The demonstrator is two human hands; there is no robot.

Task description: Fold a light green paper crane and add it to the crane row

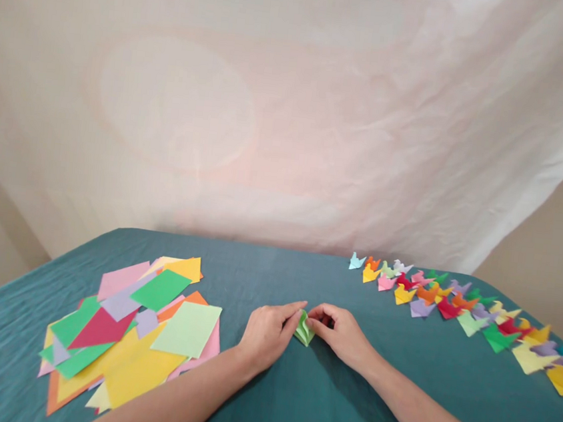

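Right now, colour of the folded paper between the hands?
The folded paper is light green; head view shows it best.

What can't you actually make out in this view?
green paper: head view; left hand and right hand cover much of it, so its folds are unclear.
folded figures: head view; the right edge cuts the row, and each is too small for detail.
sheet pile: head view; top sheets hide lower ones.
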